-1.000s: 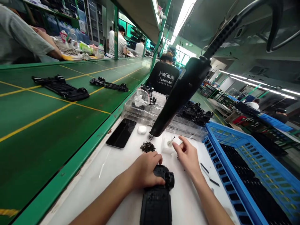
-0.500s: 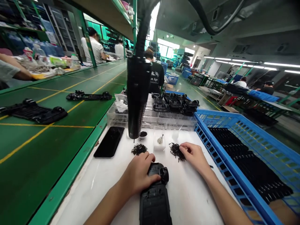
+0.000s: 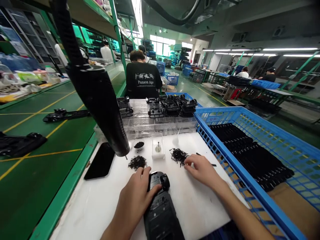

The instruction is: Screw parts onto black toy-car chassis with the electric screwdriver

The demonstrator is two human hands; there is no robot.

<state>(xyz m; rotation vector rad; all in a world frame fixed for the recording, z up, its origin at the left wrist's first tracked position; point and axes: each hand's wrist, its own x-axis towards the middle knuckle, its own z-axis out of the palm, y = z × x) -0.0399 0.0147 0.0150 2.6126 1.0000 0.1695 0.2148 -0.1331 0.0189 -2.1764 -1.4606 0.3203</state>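
One small dish of tiny black pieces

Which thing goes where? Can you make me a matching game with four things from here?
1. Left hand
2. Right hand
3. Shiny black rectangular phone
4. Small, square, clear-walled plastic box

A. Between two piles of small black pieces
B. Near the green rail
C. On the long black plastic car base
D. Fingers at the edge of the right pile

Pairs: 1-C, 2-D, 3-B, 4-A
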